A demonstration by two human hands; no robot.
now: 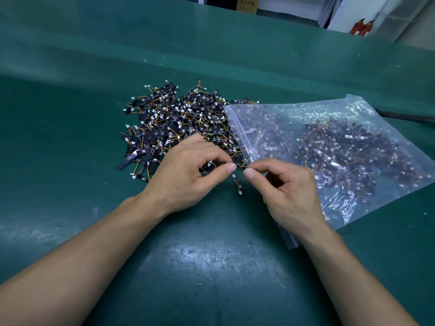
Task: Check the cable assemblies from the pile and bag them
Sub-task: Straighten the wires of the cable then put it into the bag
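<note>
A pile of cable assemblies (174, 123), small black strips with orange and yellow wires and white plugs, lies on the green mat (211, 267). To its right lies a clear zip bag (329, 149) holding many more of them. My left hand (188, 170) and my right hand (287, 187) meet at the pile's near edge, beside the bag's zip strip. Both pinch one cable assembly (240, 166) between thumb and fingertips. Another assembly (237, 183) lies on the mat just below the fingertips.
The green mat rises in a fold behind the pile. A dark cable (404, 116) lies past the bag at the right edge. Shelving, a cardboard box (247, 4) and red objects (361, 27) stand beyond the table's far edge.
</note>
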